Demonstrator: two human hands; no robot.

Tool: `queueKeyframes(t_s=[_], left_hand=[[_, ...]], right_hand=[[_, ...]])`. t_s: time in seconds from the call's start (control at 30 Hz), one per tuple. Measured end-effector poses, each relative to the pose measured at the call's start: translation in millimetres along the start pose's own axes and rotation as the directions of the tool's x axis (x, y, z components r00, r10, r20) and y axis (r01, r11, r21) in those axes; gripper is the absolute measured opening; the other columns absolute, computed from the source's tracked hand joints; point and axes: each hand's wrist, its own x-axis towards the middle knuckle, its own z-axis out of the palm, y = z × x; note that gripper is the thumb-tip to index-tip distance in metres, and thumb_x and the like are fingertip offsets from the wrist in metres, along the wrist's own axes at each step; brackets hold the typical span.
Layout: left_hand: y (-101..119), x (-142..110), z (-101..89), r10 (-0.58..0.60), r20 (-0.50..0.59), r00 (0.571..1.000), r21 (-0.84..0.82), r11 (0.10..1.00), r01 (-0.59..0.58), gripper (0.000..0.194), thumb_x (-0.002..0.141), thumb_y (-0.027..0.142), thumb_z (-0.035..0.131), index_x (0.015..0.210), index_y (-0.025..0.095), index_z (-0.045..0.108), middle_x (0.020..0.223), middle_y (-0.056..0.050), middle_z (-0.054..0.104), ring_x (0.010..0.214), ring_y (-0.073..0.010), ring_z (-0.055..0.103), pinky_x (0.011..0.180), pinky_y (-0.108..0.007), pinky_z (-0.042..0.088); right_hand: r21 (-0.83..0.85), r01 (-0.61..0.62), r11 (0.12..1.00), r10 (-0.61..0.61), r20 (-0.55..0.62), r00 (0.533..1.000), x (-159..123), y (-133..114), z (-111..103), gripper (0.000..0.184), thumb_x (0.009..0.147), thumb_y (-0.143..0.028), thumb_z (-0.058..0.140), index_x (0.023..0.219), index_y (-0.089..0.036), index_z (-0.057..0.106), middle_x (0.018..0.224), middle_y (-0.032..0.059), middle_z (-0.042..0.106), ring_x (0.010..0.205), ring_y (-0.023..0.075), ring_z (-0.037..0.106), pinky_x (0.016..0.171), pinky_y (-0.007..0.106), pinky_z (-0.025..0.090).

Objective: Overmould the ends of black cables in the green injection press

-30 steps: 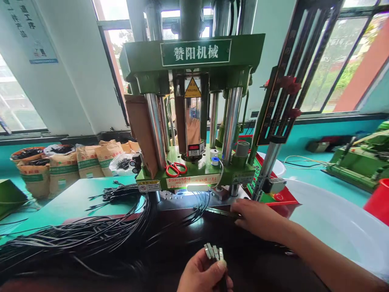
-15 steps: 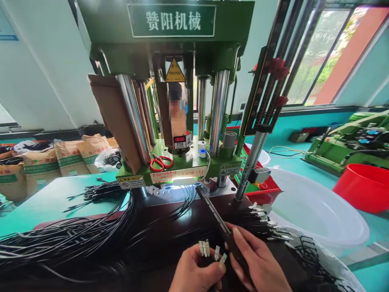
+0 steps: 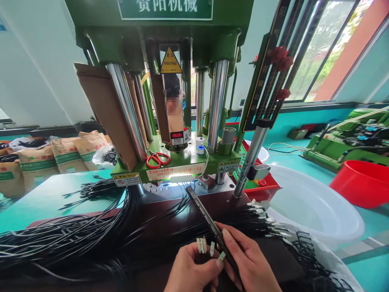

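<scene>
Near the bottom centre, my left hand (image 3: pixel 193 267) is closed around several cable ends, whose small silvery connectors (image 3: pixel 201 245) stick up between thumb and fingers. One connector at the thumb tip lies close beside a long dark slotted bar (image 3: pixel 202 211); whether they touch I cannot tell. My right hand (image 3: pixel 253 261) grips the lower end of that bar, which slants up and left toward the press. The cables below my left hand are mostly hidden by the fingers.
A green press (image 3: pixel 179 162) stands ahead, with red-handled scissors (image 3: pixel 158 159) on its ledge. Black cables (image 3: pixel 75 231) cover the table's left side; more cables with metal ends (image 3: pixel 261 217) lie right. A white tub (image 3: pixel 316 207) stands beyond. Someone's partial figure shows behind the press.
Both hands and the bar have shifted slightly left in view, the bar's far tip with them. The camera view has also shifted a little. The grips look the same.
</scene>
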Motion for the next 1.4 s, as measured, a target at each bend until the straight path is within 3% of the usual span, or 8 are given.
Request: queueKeyframes(t_s=[0.23,0.43,0.53,0.7,0.87,1.0,1.4], left_hand=[[-6.5,3.9,-3.5,-0.009,-0.006,1.0,0.046,0.999,0.01,0.043,0.057,0.049,0.077,0.071,0.013,0.059,0.051,-0.002,0.058,0.039,-0.0091,0.045,0.038,-0.022,0.039],[-9.8,6.4,-3.6,0.052,0.028,0.998,0.026,0.998,-0.053,0.041,0.059,0.048,0.077,0.063,0.012,0.058,0.047,-0.001,0.054,0.036,-0.0076,0.042,0.038,-0.021,0.035],[-5.1,0.7,-3.8,0.057,0.031,0.998,-0.087,0.995,-0.055,0.041,0.057,0.045,0.08,0.068,0.01,0.06,0.053,-0.003,0.058,0.043,-0.0102,0.049,0.044,-0.024,0.041],[4.2,-9.8,-7.2,-0.06,-0.081,0.995,-0.347,0.938,0.028,0.047,0.057,0.038,0.082,0.09,0.012,0.061,0.067,0.0,0.059,0.056,-0.0111,0.057,0.056,-0.026,0.048],[4.1,-7.3,-2.4,0.001,-0.057,0.998,-0.169,0.986,-0.01,0.046,0.059,0.046,0.078,0.083,0.014,0.054,0.057,0.003,0.057,0.041,-0.0093,0.051,0.04,-0.022,0.043],[4.8,-5.9,1.5,-0.017,-0.049,0.999,-0.011,1.0,0.017,0.039,0.063,0.044,0.074,0.077,0.015,0.053,0.056,0.002,0.056,0.039,-0.0081,0.049,0.035,-0.02,0.041],[6.6,-8.2,2.1,-0.044,-0.068,0.997,0.078,0.996,0.049,0.029,0.066,0.037,0.068,0.074,0.014,0.054,0.053,0.002,0.055,0.035,-0.0068,0.047,0.032,-0.017,0.038]], right_hand=[[-0.088,0.002,0.996,-0.002,-0.004,1.0,-2.7,-2.9,1.0,0.063,0.081,-0.064,0.048,0.119,-0.014,0.059,0.042,-0.0059,0.045,0.033,0.008,0.037,0.031,0.018,0.027],[-0.143,0.072,0.987,-0.08,-0.045,0.996,-3.3,5.8,3.1,0.056,0.081,-0.063,0.05,0.114,-0.02,0.062,0.05,-0.0023,0.052,0.037,0.0097,0.041,0.033,0.02,0.031],[-0.114,0.04,0.993,-0.044,-0.027,0.999,-4.5,5.1,-0.5,0.057,0.082,-0.061,0.049,0.118,-0.018,0.058,0.045,-0.0043,0.048,0.034,0.0086,0.037,0.03,0.018,0.028],[0.002,-0.032,1.0,0.032,-0.037,0.999,-5.6,-1.4,-10.3,0.062,0.082,-0.06,0.051,0.126,-0.017,0.05,0.039,-0.0096,0.039,0.031,0.0073,0.031,0.026,0.015,0.025],[-0.006,-0.053,0.999,0.053,-0.005,0.999,-4.9,-0.9,-12.0,0.063,0.082,-0.061,0.05,0.123,-0.014,0.054,0.037,-0.0098,0.038,0.029,0.0061,0.03,0.026,0.014,0.024],[-0.024,-0.053,0.998,0.053,0.0,0.999,-6.1,-2.6,-10.7,0.066,0.079,-0.064,0.052,0.12,-0.013,0.057,0.036,-0.0084,0.041,0.029,0.0061,0.031,0.027,0.015,0.025],[-0.086,-0.028,0.996,0.035,0.074,0.997,-6.0,0.3,-13.4,0.059,0.082,-0.06,0.05,0.117,-0.014,0.059,0.043,-0.0065,0.045,0.031,0.0054,0.033,0.028,0.015,0.023]])
